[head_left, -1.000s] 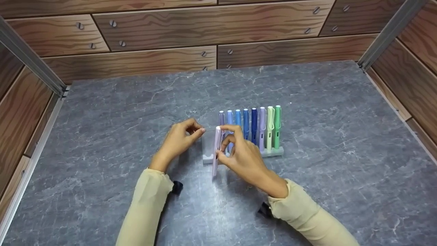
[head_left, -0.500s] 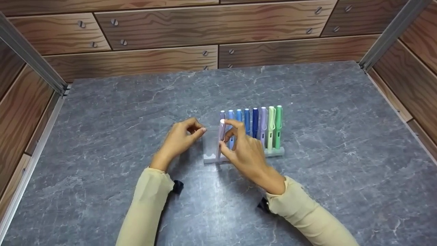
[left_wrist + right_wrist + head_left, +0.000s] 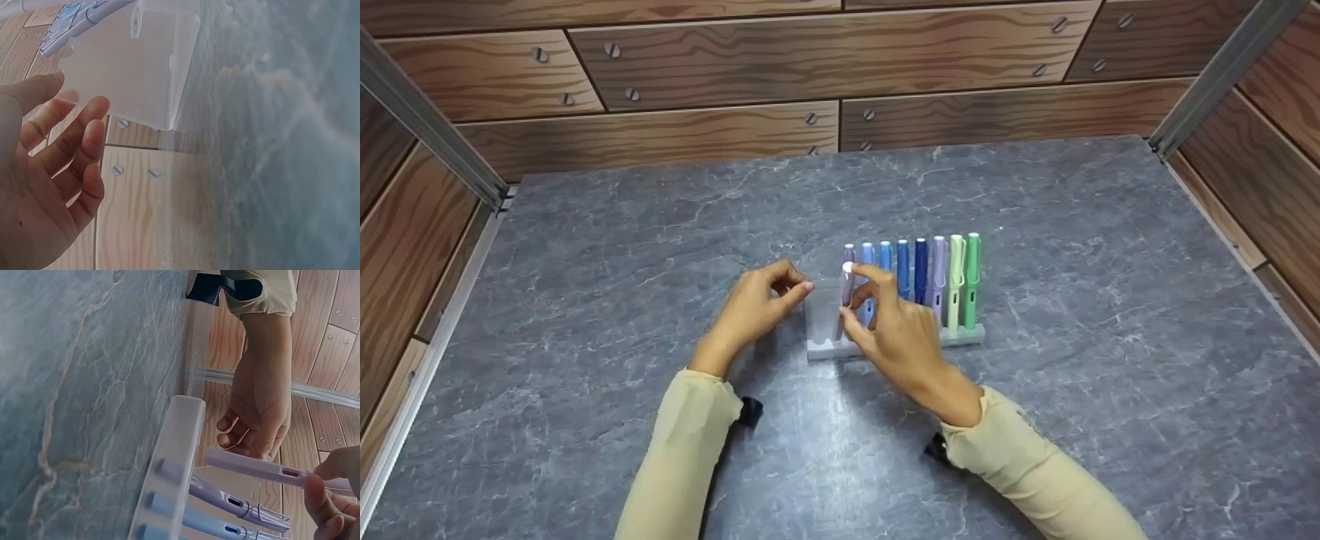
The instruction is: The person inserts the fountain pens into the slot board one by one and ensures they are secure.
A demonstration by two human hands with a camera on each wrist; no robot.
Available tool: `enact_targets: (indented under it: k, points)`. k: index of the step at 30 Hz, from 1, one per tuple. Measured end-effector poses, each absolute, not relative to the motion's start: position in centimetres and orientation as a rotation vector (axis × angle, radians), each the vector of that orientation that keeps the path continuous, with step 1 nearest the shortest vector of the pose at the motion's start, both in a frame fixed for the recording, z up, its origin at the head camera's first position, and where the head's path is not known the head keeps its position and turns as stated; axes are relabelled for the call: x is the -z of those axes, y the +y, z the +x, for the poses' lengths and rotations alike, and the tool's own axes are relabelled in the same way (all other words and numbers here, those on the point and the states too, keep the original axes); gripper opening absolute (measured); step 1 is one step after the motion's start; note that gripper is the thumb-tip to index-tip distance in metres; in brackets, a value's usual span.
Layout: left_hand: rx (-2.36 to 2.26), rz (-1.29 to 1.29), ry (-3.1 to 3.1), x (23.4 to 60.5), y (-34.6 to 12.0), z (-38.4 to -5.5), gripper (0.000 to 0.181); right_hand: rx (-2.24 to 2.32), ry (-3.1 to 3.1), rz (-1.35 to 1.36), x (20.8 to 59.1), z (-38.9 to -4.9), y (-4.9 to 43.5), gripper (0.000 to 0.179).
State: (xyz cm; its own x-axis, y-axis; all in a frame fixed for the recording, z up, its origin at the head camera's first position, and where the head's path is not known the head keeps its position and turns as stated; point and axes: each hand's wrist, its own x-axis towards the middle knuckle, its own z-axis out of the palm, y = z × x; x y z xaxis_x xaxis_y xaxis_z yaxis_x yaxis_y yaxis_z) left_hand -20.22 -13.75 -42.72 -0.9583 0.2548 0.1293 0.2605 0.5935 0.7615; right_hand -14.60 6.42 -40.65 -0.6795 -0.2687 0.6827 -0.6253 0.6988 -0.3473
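Note:
A clear pen stand (image 3: 821, 350) holds a row of upright pens, from purple through blues to pale green and green (image 3: 972, 277). My right hand (image 3: 904, 334) pinches a pale lilac pen (image 3: 848, 289) by its upper half, thumb on one side and fingers on the other. In the right wrist view that pen's lower end is close over the stand's base rail (image 3: 179, 424), beside the purple pen (image 3: 216, 496). With thumb and index finger, my left hand (image 3: 754, 307) pinches the corner of the stand's translucent panel (image 3: 124, 73); one fingertip shows through it.
The grey marbled tabletop (image 3: 607, 300) spreads around the stand. Wood-patterned walls (image 3: 840, 52) and metal posts (image 3: 1207, 75) bound it at the back and sides. Black wrist straps (image 3: 750, 412) sit at both beige sleeves.
My right hand has carried the pale lilac pen from in front of the stand back over its base rail, beside the purple pen. The left hand stays at the panel corner.

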Motion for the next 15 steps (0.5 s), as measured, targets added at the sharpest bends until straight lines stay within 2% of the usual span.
enact_targets:
  k: [15]
  points:
    - [1.33, -0.466, -2.776, 42.8, -13.8, -20.23, 0.016, -0.789, -2.375, 0.692, 41.03, -15.16, 6.16, 0.053]
